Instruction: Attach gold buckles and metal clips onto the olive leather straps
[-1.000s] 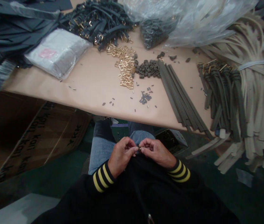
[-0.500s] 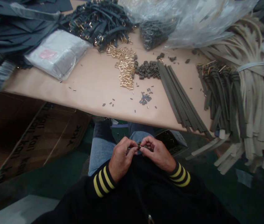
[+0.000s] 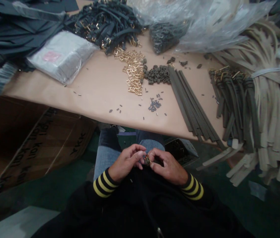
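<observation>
Above my lap, my right hand (image 3: 168, 165) pinches a small gold buckle (image 3: 147, 160) between thumb and fingers. Something dark sits in the buckle's frame, too small to make out clearly. Close against its left side is my left hand (image 3: 127, 160), its fingers loosely curved and apart; fingertips lie beside or touching the buckle. On the table ahead are a pile of gold buckle frames (image 3: 134, 74), a heap of dark olive strap loops (image 3: 157, 74) and a scatter of small metal pieces (image 3: 154, 105).
Olive straps (image 3: 192, 102) lie at the table's (image 3: 92, 89) right front edge. Beyond them hang buckled olive straps (image 3: 236, 102) and beige straps (image 3: 271, 122). Dark buckled straps (image 3: 110, 23) and a plastic-wrapped packet (image 3: 62, 56) lie at the back left. A cardboard box (image 3: 43, 142) stands below left.
My left hand has moved slightly left and its pinch has loosened, the fingers spreading. The buckle now shows more fully in my right hand, which has stayed nearly in place.
</observation>
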The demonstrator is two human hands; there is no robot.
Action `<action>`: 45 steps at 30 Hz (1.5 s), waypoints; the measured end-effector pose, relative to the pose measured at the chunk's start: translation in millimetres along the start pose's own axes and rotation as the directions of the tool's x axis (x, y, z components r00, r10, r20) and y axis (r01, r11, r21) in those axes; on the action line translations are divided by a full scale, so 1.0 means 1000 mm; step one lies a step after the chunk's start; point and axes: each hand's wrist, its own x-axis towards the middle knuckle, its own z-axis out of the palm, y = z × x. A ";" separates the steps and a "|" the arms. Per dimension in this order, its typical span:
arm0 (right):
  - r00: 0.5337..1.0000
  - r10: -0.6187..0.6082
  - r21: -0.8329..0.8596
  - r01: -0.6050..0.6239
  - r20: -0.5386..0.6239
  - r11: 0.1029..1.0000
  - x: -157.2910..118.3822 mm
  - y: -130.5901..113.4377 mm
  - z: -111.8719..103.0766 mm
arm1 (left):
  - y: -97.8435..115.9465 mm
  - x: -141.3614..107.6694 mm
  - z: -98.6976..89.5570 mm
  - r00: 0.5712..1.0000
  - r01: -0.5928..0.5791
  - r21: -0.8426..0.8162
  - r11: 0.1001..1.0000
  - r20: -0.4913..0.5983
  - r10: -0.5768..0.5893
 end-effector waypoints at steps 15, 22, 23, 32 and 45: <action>0.998 0.021 -0.033 -0.019 0.067 0.999 -0.002 -0.005 0.004 | -0.002 0.004 -0.009 0.971 0.132 -0.132 0.982 0.218 -0.101; 0.997 0.061 -0.080 -0.057 0.050 0.995 0.000 -0.007 -0.001 | 0.002 -0.001 -0.001 0.985 0.053 -0.206 0.977 0.174 -0.017; 0.996 0.076 -0.089 -0.071 0.054 0.993 0.000 -0.008 -0.002 | 0.003 -0.002 0.000 0.984 0.053 -0.226 0.973 0.178 -0.013; 0.980 0.190 -0.281 -0.197 -0.051 0.939 -0.002 -0.022 -0.002 | 0.012 -0.010 0.005 0.986 0.076 -0.301 0.951 0.162 -0.027; 0.983 0.021 -0.473 -0.106 -0.180 0.875 0.002 -0.018 0.011 | 0.009 -0.001 0.001 0.998 0.044 0.234 0.971 0.040 -0.054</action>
